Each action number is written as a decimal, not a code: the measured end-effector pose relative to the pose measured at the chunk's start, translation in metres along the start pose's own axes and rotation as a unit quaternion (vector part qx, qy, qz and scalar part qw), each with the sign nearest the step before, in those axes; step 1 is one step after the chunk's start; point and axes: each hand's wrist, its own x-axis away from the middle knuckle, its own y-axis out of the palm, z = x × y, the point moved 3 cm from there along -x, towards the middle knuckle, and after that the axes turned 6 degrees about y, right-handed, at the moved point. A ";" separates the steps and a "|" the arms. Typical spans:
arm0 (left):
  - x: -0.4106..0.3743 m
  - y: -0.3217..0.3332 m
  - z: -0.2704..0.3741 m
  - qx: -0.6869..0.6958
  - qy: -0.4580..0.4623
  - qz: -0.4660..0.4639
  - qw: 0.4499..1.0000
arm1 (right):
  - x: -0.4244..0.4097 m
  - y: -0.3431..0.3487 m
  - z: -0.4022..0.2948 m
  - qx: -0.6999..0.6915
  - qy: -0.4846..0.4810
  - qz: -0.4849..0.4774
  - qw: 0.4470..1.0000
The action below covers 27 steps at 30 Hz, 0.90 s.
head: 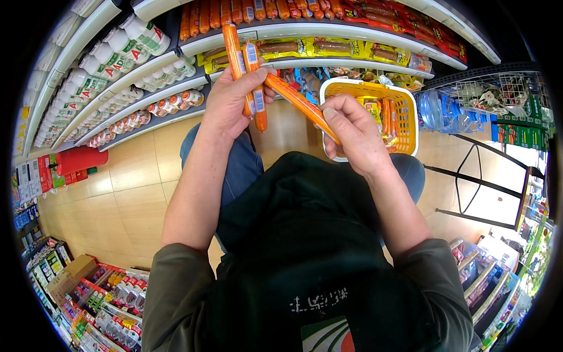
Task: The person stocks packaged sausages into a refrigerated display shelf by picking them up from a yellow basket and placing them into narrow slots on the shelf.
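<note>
My left hand grips two orange wrapped sausages side by side, with white barcode labels on them. A third orange sausage slants from the fingers of my left hand down to my right hand, whose thumb and fingers pinch its lower end. Beyond my right hand a yellow and white plastic basket holds more orange sausages and yellow packets. Ahead, a row of similar orange sausages lies on the upper shelf, beside red sausage packs. Yellow sausage packs lie on the shelf below.
White bottles fill the shelves at the left. A red cylinder stands by the left shelving. Large water bottles and a black-framed stool or table are at the right. Shelves of packaged goods stand behind at lower left.
</note>
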 end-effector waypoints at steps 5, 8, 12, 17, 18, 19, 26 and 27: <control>0.001 0.001 0.000 -0.003 0.000 0.003 1.000 | 0.000 -0.002 0.001 0.003 -0.002 -0.002 1.000; 0.002 0.000 -0.001 -0.001 -0.002 0.001 1.000 | 0.000 -0.003 0.001 0.002 -0.002 -0.008 1.000; 0.002 0.001 -0.001 0.003 -0.006 0.002 1.000 | -0.001 -0.005 0.003 -0.014 0.004 -0.012 1.000; 0.002 0.002 -0.002 0.000 -0.007 -0.002 1.000 | 0.000 -0.006 0.002 -0.015 0.005 -0.013 1.000; 0.002 0.002 -0.002 0.000 -0.007 -0.004 1.000 | 0.000 -0.006 0.003 -0.015 0.005 -0.014 1.000; 0.002 0.002 -0.002 -0.002 -0.007 -0.005 1.000 | 0.000 -0.006 0.003 -0.016 0.004 -0.015 1.000; 0.001 0.003 -0.002 -0.018 -0.006 -0.010 1.000 | 0.002 -0.005 0.003 -0.026 0.013 -0.011 1.000; 0.000 0.003 -0.003 -0.018 -0.007 -0.010 1.000 | 0.002 -0.005 0.003 -0.026 0.014 -0.010 1.000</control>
